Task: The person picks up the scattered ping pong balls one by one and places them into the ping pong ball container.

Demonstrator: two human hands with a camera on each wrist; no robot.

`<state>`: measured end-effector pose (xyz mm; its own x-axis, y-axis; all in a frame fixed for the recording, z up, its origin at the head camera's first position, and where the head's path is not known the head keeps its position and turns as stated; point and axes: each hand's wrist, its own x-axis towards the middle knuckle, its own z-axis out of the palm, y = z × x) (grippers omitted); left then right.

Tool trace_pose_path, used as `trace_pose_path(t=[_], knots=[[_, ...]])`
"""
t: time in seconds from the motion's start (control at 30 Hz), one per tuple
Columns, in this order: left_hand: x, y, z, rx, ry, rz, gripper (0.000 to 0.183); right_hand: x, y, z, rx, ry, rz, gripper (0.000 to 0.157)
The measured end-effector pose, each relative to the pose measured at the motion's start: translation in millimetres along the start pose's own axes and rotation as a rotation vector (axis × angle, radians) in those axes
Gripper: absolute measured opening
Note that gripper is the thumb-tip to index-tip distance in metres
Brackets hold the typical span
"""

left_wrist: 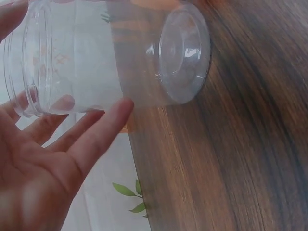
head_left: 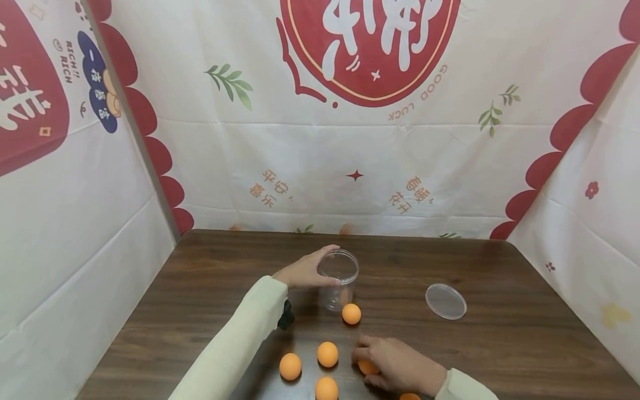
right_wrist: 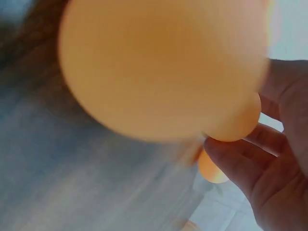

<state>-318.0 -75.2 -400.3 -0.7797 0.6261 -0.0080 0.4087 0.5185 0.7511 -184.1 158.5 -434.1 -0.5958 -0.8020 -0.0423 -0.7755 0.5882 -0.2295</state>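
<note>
In the head view my left hand point(head_left: 304, 271) holds a clear plastic jar point(head_left: 331, 299) near its rim, thumb on the near side and fingers at the far side. The jar's mouth faces up, with no lid on it. Through its wall the left wrist view shows no ball inside the jar point(left_wrist: 91, 62). My right hand point(head_left: 396, 362), low on the table, pinches an orange ping-pong ball point(head_left: 368, 367) between thumb and fingers, which partly cover it. Another orange ball point(right_wrist: 159, 67) looms large before the right wrist camera.
One orange ball point(head_left: 351, 314) lies just in front of the jar. Several more, such as this ball point(head_left: 327, 354), lie between my arms near the front. A clear round lid point(head_left: 446, 301) rests on the brown wooden table point(head_left: 225, 261) at right. Printed white cloth point(head_left: 310, 150) hangs behind.
</note>
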Motion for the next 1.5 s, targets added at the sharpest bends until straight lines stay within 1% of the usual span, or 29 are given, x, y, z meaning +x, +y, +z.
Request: trace_pose_path(t=[0.1,0.17,0.27,0.37,0.47,0.57,0.67,0.73,0.87,1.03,1.13,1.33,1.5], knots=[[2.0,0.6,-0.5,-0.011,-0.001,0.004,0.083,0,-1,-9.3,0.023,-0.021,0.002,0.022],[3.3,0.3,-1.2,-0.016,0.001,0.005,0.083,1,-1,-15.9,0.034,-0.04,0.018,0.021],[4.2,-1.6,-1.5,-0.027,0.002,0.006,0.083,4,-1,-24.2,0.01,-0.04,0.027,0.019],[3.8,-3.8,-0.5,-0.031,0.005,0.003,0.083,8,0,-33.0,-0.01,-0.032,0.034,0.023],[3.3,-5.1,1.6,-0.04,0.005,0.0,0.083,11,2,-46.2,-0.022,0.006,0.025,0.028],[2.9,-4.7,3.1,-0.052,0.009,0.004,0.082,11,4,-64.8,-0.036,0.065,0.02,0.031],[3.0,-3.8,3.6,-0.07,0.011,0.006,0.08,12,7,-84.3,-0.068,0.122,0.035,0.032],[3.2,-3.7,3.6,-0.077,0.013,0.004,0.08,13,8,-95.8,-0.083,0.141,0.045,0.031],[3.3,-4.4,3.0,-0.074,0.015,-0.003,0.081,18,12,-112.8,-0.105,0.149,0.057,0.029],[4.2,-4.3,2.1,-0.079,0.016,-0.006,0.081,29,18,-126.4,-0.121,0.154,0.058,0.029],[5.9,-3.6,2.7,-0.081,0.009,-0.002,0.081,35,22,-133.5,-0.12,0.175,0.055,0.028],[8.1,-2.0,3.7,-0.083,-0.011,0.004,0.08,51,26,-143.1,-0.124,0.2,0.073,0.028],[5.7,-2.3,1.0,-0.08,-0.013,-0.009,0.081,67,28,-146.5,-0.119,0.225,0.028,0.029]])
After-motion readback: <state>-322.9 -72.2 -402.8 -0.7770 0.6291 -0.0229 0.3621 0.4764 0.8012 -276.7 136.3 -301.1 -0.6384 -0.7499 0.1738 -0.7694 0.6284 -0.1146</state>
